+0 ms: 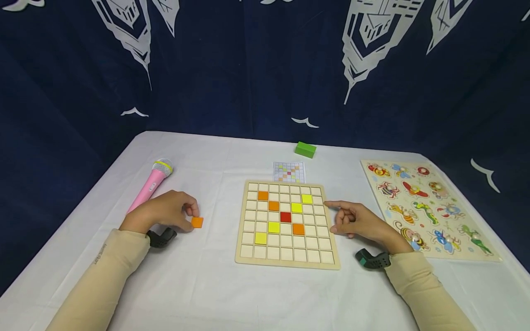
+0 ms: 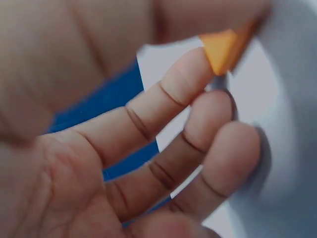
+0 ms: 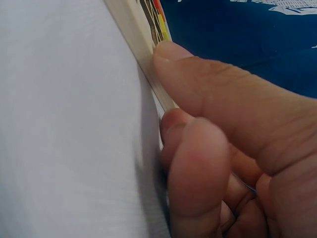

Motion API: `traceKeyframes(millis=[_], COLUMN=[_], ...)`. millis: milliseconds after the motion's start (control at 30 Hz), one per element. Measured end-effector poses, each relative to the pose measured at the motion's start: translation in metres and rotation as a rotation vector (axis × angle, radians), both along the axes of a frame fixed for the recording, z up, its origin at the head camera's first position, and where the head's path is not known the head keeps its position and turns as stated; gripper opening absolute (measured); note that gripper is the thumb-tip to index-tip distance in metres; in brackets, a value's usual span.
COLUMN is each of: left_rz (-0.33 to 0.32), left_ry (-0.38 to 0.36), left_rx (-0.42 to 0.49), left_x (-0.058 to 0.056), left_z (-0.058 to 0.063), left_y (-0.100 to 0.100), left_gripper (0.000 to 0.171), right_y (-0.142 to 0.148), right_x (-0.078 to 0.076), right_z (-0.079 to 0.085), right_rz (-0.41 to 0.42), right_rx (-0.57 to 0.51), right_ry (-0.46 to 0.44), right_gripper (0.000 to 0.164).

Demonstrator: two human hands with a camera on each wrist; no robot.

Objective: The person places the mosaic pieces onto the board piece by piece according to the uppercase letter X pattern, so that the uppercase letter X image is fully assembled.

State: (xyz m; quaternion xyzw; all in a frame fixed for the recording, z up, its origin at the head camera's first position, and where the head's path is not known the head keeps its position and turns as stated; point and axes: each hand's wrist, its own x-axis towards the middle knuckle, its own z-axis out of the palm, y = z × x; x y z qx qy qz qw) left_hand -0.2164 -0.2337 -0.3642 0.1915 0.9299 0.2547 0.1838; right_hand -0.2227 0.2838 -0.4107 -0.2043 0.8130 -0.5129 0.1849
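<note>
My left hand (image 1: 167,212) pinches a small orange square tile (image 1: 197,222) by its edge, low over the tablecloth. In the left wrist view the tile (image 2: 220,49) shows at the fingertips, partly covered by the nearest finger. A wooden grid board (image 1: 287,265) lies flat in the middle, holding several orange and yellow tiles and one red tile (image 1: 285,217). At its right edge, my right hand (image 1: 360,221) touches the frame with an extended index finger and the thumb, its other fingers bent. The right wrist view shows the thumb (image 3: 183,74) against the board's rim (image 3: 131,39).
Behind the board lie a small printed pattern card (image 1: 289,172) and a green block (image 1: 305,150). A pink microphone (image 1: 150,186) rests at left, beyond the left wrist. On the right is an insect picture board (image 1: 434,207), partly overlapped by the right wrist.
</note>
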Motion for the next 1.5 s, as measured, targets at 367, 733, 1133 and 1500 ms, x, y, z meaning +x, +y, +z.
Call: traceKeyframes(millis=[367, 733, 1133, 1500], left_rz=[-0.088, -0.122, -0.145, -0.206], left_ry=[0.08, 0.166, 0.253, 0.262], left_rx=[0.114, 0.151, 0.146, 0.135], left_x=[-0.002, 0.003, -0.002, -0.007], left_z=[-0.007, -0.006, -0.008, -0.006], left_y=[0.015, 0.035, 0.061, 0.098], left_gripper=[0.022, 0.022, 0.022, 0.021], right_y=[0.001, 0.001, 0.001, 0.0], right_x=[0.0, -0.001, -0.001, 0.0], right_z=[-0.001, -0.003, -0.002, 0.0], right_rz=[0.004, 0.013, 0.014, 0.01], right_rx=[-0.001, 0.005, -0.009, -0.004], right_ry=[0.008, 0.024, 0.02, 0.014], right_gripper=[0.074, 0.073, 0.072, 0.073])
